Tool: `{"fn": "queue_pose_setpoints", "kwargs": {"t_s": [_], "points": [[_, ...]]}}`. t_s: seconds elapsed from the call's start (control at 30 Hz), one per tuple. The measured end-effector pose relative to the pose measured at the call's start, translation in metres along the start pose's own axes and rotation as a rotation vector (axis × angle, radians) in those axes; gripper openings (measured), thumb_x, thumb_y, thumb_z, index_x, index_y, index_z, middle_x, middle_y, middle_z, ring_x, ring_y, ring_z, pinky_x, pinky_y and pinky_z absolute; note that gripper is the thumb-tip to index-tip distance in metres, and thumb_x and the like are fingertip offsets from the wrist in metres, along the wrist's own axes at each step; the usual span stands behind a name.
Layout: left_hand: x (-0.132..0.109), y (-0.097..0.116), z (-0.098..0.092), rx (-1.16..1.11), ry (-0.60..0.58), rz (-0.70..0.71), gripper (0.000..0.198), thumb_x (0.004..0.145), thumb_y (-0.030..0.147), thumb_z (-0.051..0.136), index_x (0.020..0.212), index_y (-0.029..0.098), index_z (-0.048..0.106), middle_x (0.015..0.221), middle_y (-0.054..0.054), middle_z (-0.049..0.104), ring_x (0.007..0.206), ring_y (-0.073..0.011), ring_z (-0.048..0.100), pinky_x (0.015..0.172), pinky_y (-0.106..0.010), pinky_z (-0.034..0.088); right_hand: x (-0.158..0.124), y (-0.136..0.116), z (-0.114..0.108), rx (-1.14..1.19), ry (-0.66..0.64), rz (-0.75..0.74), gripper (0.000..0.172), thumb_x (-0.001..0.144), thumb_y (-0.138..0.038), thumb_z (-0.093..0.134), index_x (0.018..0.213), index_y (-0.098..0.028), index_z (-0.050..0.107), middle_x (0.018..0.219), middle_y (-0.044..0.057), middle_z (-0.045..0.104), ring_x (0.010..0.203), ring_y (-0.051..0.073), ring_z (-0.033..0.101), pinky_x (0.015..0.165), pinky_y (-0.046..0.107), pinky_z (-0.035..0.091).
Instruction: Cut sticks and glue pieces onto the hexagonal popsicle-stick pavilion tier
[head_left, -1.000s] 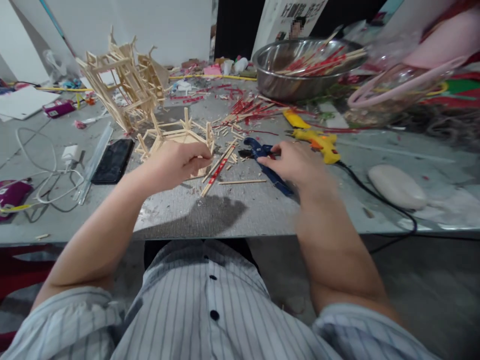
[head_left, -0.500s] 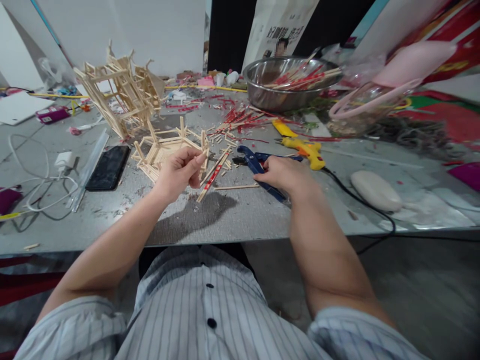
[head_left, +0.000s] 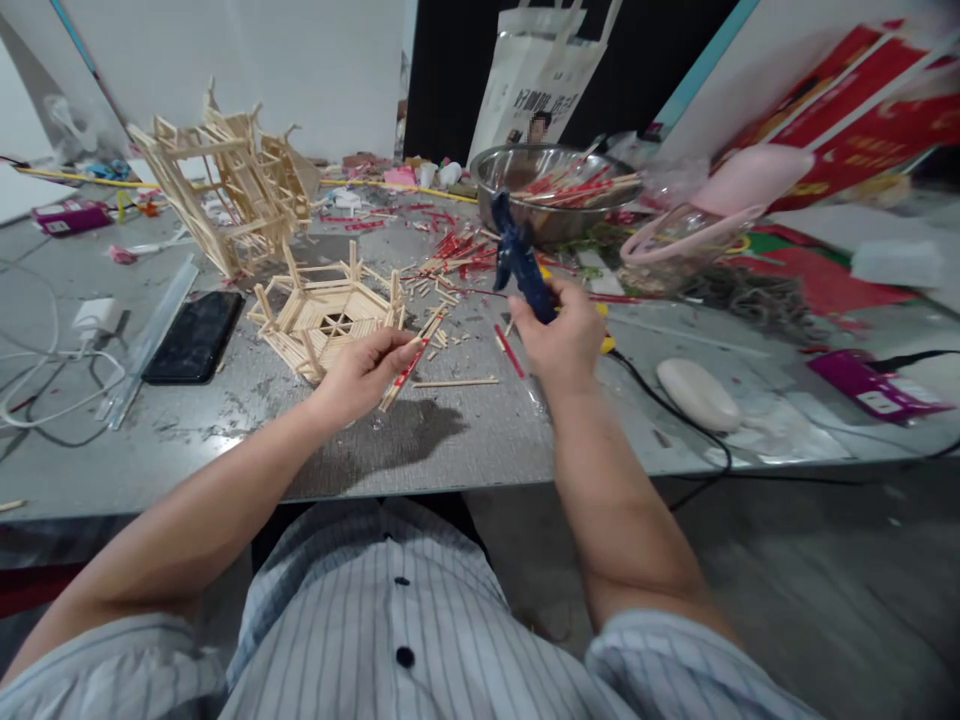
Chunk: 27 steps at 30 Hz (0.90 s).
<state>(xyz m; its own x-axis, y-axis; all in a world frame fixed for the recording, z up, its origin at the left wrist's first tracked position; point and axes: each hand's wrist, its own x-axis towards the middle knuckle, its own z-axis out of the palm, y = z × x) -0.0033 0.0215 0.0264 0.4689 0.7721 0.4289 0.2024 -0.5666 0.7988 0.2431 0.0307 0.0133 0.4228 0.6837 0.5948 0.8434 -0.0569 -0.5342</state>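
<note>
two bare hands over a grey tabletop (head_left: 495,455). right hand (head_left: 561,340) closed round a dark blue hand tool (head_left: 523,265), holding it up off the table, its head pointing away from the person towards a steel bowl (head_left: 491,185) with red-and-pale sticks in it. left hand (head_left: 360,372) narrow, thumb and fingertips drawn together at the upper part of some red-marked sticks (head_left: 409,370), which lie aslant; cannot tell whether it grips them or only touches. just beyond the left hand, a low six-sided stick frame (head_left: 300,318) with short uprights at its corners and spokes meeting mid-floor. a taller stick structure (head_left: 201,148) stands behind it, leaning. one loose stick (head_left: 457,382) flat to the right of the left hand; a thin red strip (head_left: 509,352) lies between the hands. black phone (head_left: 193,338) left of the frame. white oval object (head_left: 697,395) right of the right forearm.
</note>
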Motion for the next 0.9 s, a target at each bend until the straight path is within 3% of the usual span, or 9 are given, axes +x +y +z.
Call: {"fn": "queue_pose_setpoints", "kwargs": {"t_s": [0.07, 0.13, 0.27, 0.37, 0.6, 0.67, 0.73, 0.8, 0.9], "points": [[-0.002, -0.003, 0.0, 0.06, 0.022, 0.038, 0.03, 0.09, 0.039, 0.05, 0.097, 0.013, 0.062, 0.059, 0.005, 0.046, 0.051, -0.0073, 0.038, 0.05, -0.021, 0.032, 0.0, 0.002, 0.002, 0.127, 0.068, -0.003, 0.034, 0.081, -0.048, 0.058, 0.099, -0.019, 0.064, 0.089, 0.009, 0.069, 0.083, 0.024, 0.064, 0.077, 0.04, 0.052], [-0.003, -0.007, 0.001, 0.112, 0.058, 0.083, 0.036, 0.09, 0.038, 0.052, 0.113, 0.011, 0.059, 0.057, 0.007, 0.041, 0.049, -0.0077, 0.037, 0.049, -0.021, 0.03, -0.001, 0.003, 0.001, 0.264, 0.057, -0.003, 0.035, 0.081, -0.052, 0.056, 0.095, -0.021, 0.064, 0.079, 0.006, 0.065, 0.073, 0.02, 0.061, 0.068, 0.037, 0.051], [-0.004, -0.013, 0.001, 0.192, 0.136, 0.115, 0.048, 0.089, 0.031, 0.054, 0.132, 0.01, 0.05, 0.055, 0.009, 0.037, 0.047, -0.0083, 0.033, 0.049, -0.023, 0.028, -0.006, -0.001, -0.006, 0.648, -0.146, 0.061, 0.033, 0.074, -0.056, 0.061, 0.088, -0.027, 0.063, 0.056, -0.004, 0.048, 0.045, 0.012, 0.04, 0.044, 0.029, 0.035], [-0.004, -0.013, 0.001, 0.222, 0.142, 0.096, 0.046, 0.089, 0.032, 0.053, 0.131, 0.012, 0.053, 0.054, 0.009, 0.038, 0.047, -0.0085, 0.033, 0.05, -0.022, 0.029, -0.009, -0.007, -0.012, 0.871, -0.293, 0.141, 0.03, 0.066, -0.053, 0.066, 0.082, -0.027, 0.063, 0.048, -0.007, 0.038, 0.038, 0.009, 0.026, 0.039, 0.029, 0.023], [-0.002, -0.012, 0.0, 0.17, 0.199, 0.015, 0.034, 0.089, 0.034, 0.054, 0.116, 0.015, 0.064, 0.059, 0.005, 0.047, 0.051, -0.0087, 0.036, 0.051, -0.021, 0.03, -0.018, -0.013, -0.007, 1.034, -0.535, 0.191, 0.027, 0.061, -0.041, 0.064, 0.084, -0.028, 0.067, 0.055, -0.005, 0.051, 0.037, 0.008, 0.025, 0.04, 0.028, 0.02], [-0.001, -0.012, 0.001, 0.172, 0.198, -0.04, 0.032, 0.088, 0.033, 0.053, 0.111, 0.014, 0.066, 0.062, 0.003, 0.05, 0.053, -0.0089, 0.038, 0.052, -0.022, 0.031, -0.021, -0.015, -0.006, 1.039, -0.576, 0.171, 0.03, 0.062, -0.041, 0.062, 0.088, -0.028, 0.068, 0.061, -0.003, 0.056, 0.038, 0.008, 0.029, 0.04, 0.028, 0.025], [0.0, -0.013, 0.002, 0.168, 0.155, -0.076, 0.029, 0.088, 0.032, 0.052, 0.103, 0.013, 0.067, 0.062, 0.003, 0.051, 0.055, -0.0094, 0.04, 0.054, -0.022, 0.032, -0.023, -0.019, -0.006, 1.014, -0.632, 0.13, 0.035, 0.066, -0.043, 0.057, 0.096, -0.028, 0.067, 0.076, 0.001, 0.063, 0.046, 0.012, 0.044, 0.044, 0.03, 0.036], [0.0, -0.013, 0.004, 0.146, 0.089, -0.091, 0.027, 0.087, 0.032, 0.051, 0.097, 0.013, 0.067, 0.064, 0.002, 0.051, 0.059, -0.0101, 0.043, 0.057, -0.022, 0.034, -0.026, -0.023, -0.009, 0.943, -0.724, 0.048, 0.039, 0.074, -0.044, 0.049, 0.106, -0.03, 0.066, 0.092, 0.005, 0.067, 0.065, 0.017, 0.06, 0.055, 0.035, 0.047], [0.0, -0.013, 0.011, 0.069, 0.017, -0.096, 0.027, 0.088, 0.037, 0.05, 0.09, 0.014, 0.064, 0.063, 0.002, 0.049, 0.06, -0.0106, 0.043, 0.057, -0.023, 0.034, -0.029, -0.026, -0.015, 0.689, -0.806, -0.102, 0.043, 0.082, -0.034, 0.041, 0.12, -0.034, 0.061, 0.098, 0.007, 0.07, 0.089, 0.023, 0.066, 0.071, 0.042, 0.051]]}}
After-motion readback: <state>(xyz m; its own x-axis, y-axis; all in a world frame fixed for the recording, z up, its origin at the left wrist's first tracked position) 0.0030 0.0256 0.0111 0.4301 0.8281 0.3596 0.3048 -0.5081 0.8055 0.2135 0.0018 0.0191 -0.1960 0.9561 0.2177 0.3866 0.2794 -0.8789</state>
